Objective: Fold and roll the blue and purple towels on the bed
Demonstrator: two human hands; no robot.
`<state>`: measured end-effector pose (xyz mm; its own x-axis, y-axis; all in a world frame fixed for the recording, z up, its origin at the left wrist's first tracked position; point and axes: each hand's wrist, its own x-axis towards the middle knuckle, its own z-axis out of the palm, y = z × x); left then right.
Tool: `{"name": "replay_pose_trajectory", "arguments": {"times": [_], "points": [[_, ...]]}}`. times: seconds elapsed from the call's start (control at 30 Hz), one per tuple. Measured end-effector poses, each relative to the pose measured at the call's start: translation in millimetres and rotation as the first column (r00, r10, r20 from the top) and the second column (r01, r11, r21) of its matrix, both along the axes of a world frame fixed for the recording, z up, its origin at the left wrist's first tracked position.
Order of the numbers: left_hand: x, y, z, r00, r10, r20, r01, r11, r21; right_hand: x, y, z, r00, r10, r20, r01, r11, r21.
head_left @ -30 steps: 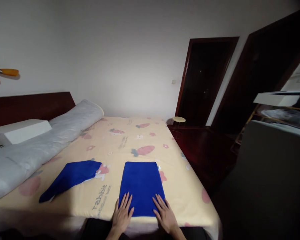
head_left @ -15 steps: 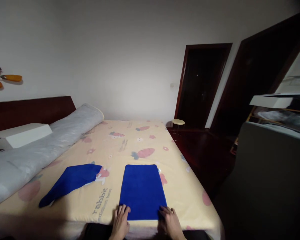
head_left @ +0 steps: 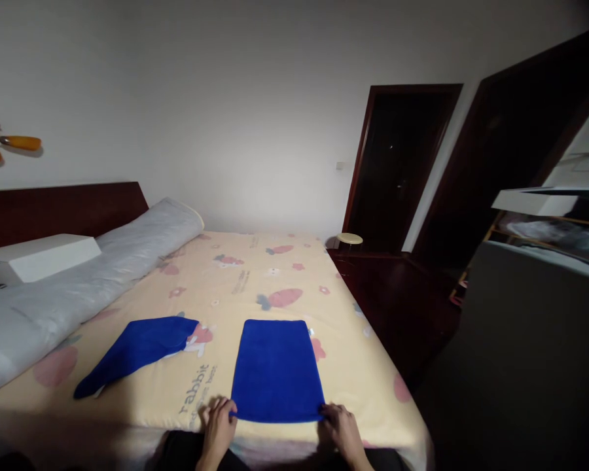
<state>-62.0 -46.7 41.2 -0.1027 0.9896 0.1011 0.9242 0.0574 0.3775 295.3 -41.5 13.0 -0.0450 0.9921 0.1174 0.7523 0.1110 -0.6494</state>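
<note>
A blue cloth (head_left: pixel 277 373), perhaps a towel, lies flat as a neat rectangle on the patterned bed sheet (head_left: pixel 255 275) in front of me. My left hand (head_left: pixel 219 420) pinches its near left corner. At the near right corner, my right hand (head_left: pixel 342 428) grips the edge between thumb and fingers. The near edge between both hands looks straight and slightly lifted. A small white tag shows by the cloth's far right side. Farther left lies a second blue cloth (head_left: pixel 137 350), crumpled into a long uneven shape and touched by neither hand.
A grey rolled mattress or bedding (head_left: pixel 122 268) runs along the dark headboard (head_left: pixel 69 209), with a white box (head_left: pixel 44 258) behind it. Beyond the bed's right edge stand a round stool (head_left: pixel 349 239) and a dark grey cabinet-like block (head_left: pixel 530 347).
My left hand has moved slightly left, and both hands have gone from resting at the near corners to pinching them. The near edge has been drawn straighter and wider.
</note>
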Motion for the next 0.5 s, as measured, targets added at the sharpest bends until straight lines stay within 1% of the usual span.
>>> {"name": "replay_pose_trajectory", "arguments": {"times": [0.03, 0.1, 0.17, 0.23, 0.37, 0.5], "points": [[-2.7, 1.6, -0.5, 0.999, 0.012, 0.04, -0.013, 1.0, 0.007, 0.6, 2.7, 0.2, 0.998, -0.025, -0.055, 0.024, 1.0, -0.018], [-8.6, 6.7, -3.4, 0.981, 0.029, 0.193, -0.037, 0.999, 0.033, 0.9, 8.1, 0.6, 0.989, -0.066, -0.132, 0.06, 0.997, -0.048], [-14.2, 14.1, -8.0, 0.932, 0.04, 0.36, -0.061, 0.997, 0.048, 0.2, 12.7, 0.9, 0.982, -0.076, -0.172, 0.066, 0.996, -0.065], [-18.2, 22.4, -13.0, 0.886, 0.046, 0.462, -0.077, 0.996, 0.048, -0.7, 16.2, 1.0, 0.974, -0.074, -0.216, 0.058, 0.995, -0.08], [-22.1, 34.1, -19.4, 0.851, 0.043, 0.524, -0.084, 0.995, 0.055, -1.9, 20.9, 0.9, 0.96, -0.082, -0.269, 0.061, 0.994, -0.086], [-24.5, 37.7, -19.9, 0.846, 0.058, 0.53, -0.098, 0.994, 0.048, -3.1, 25.4, -0.4, 0.962, -0.111, -0.249, 0.095, 0.993, -0.074]]}}
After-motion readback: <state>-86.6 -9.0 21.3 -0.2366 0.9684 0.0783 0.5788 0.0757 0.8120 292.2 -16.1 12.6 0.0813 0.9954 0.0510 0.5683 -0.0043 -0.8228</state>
